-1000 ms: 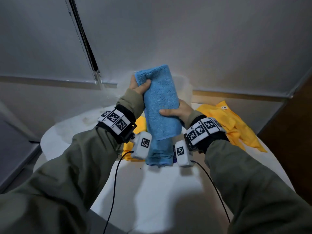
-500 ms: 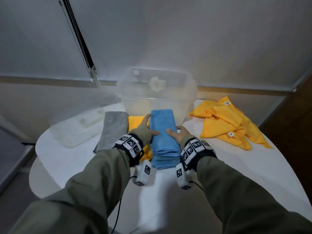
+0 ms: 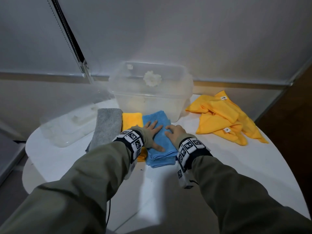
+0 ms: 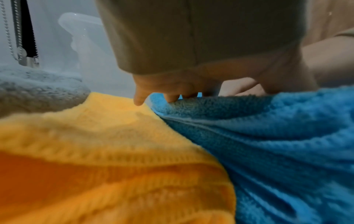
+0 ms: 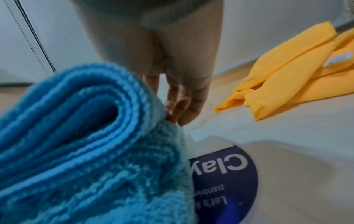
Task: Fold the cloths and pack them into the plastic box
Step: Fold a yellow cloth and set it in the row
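A folded blue cloth (image 3: pixel 160 141) lies on the white table in front of the clear plastic box (image 3: pixel 150 95). My left hand (image 3: pixel 152 128) lies flat on top of it with straight, spread fingers (image 4: pixel 170 97). My right hand (image 3: pixel 172 130) rests along its right edge, fingers (image 5: pixel 184 106) straight against the cloth's side. The blue cloth (image 5: pixel 76 136) shows several stacked layers. Left of it lie a folded yellow cloth (image 3: pixel 131 119) and a folded grey cloth (image 3: pixel 108 125). A heap of unfolded yellow cloths (image 3: pixel 224 120) sits at the right.
The box's clear lid (image 3: pixel 67 125) lies at the far left of the table (image 3: pixel 219 166). A white knob-like piece (image 3: pixel 152 78) shows in the box. A round blue label (image 5: pixel 226 174) lies by the blue cloth. A blind chain (image 3: pixel 67 36) hangs at the back left.
The blue cloth, held up in the air by both hands a second ago, has come down onto the table beside the yellow one. Both hands have let go and lie on it.
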### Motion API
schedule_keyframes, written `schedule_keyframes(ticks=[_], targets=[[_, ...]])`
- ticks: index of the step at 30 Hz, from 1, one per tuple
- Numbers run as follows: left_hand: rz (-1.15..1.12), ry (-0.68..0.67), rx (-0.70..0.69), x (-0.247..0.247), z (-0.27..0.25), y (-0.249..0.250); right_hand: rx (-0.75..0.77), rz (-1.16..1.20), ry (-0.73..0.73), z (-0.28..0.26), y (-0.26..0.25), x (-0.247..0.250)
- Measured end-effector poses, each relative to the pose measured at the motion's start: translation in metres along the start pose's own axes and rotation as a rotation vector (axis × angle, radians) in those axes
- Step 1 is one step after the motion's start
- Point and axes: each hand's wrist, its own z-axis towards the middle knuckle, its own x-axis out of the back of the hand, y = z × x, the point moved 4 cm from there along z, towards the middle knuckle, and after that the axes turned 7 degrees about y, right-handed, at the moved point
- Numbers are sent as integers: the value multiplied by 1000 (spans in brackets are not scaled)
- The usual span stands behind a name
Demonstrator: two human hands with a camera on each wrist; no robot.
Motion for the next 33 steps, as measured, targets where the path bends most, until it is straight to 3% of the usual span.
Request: schedule_keyframes(ticks=[4, 7, 9, 11, 16, 18, 22, 24, 30, 33], targets=[[43, -35, 34, 22, 2, 10, 53, 225, -68, -6, 20, 10], [30, 179, 28, 70, 0, 34, -53, 428, -71, -5, 48, 33], [-26, 361, -30, 96, 2, 61, -131, 345, -10, 4, 74, 57], [-99, 421, -85, 109, 13, 93, -196, 144, 103, 11, 97, 90], [-88, 202, -107, 86, 68, 156, -380, -53, 370, 26, 149, 161], [-15, 109, -109, 67, 89, 173, -379, -76, 329, 32, 164, 169], [180, -20, -91, 26, 123, 194, -232, -117, 32, 45, 179, 163], [205, -43, -57, 10, 133, 199, -221, -52, 1, 47, 184, 159], [119, -14, 98, -3, 140, 198, -184, 295, 339, 43, 188, 174], [173, -12, 95, 2, 129, 196, -122, 372, 455, 39, 174, 198]])
